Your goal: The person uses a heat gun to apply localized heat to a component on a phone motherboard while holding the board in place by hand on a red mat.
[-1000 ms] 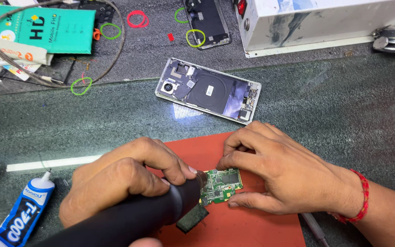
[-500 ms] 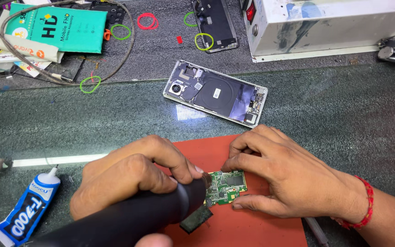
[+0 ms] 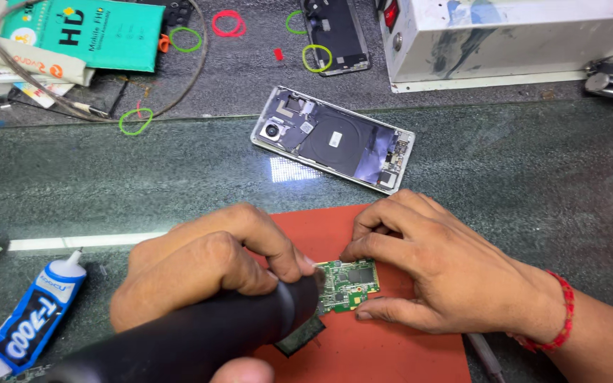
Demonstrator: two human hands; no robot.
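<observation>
Board: a small green circuit board (image 3: 349, 284) lies on the red mat (image 3: 391, 354), between the two hands.
Right hand: the right hand (image 3: 448, 273) rests on the mat with fingers bent, fingertips pinching the board's right and upper edges, thumb at its lower corner.
Left hand: the left hand (image 3: 207, 266) is wrapped tight round a thick black tool (image 3: 200, 337), whose tip sits over the board's left edge.
In the way: the tool's barrel and the left thumb hide the board's left side; a dark flat bit pokes out under the tip, too hidden to tell what it is.
Behind: an opened phone (image 3: 333, 138) lies apart on the glass counter (image 3: 533, 170).
Left edge: a blue and white glue tube (image 3: 33, 319).
Far back: a white box (image 3: 512, 35), a second phone part (image 3: 335, 32), loose rubber bands, a green packet (image 3: 86, 32).
</observation>
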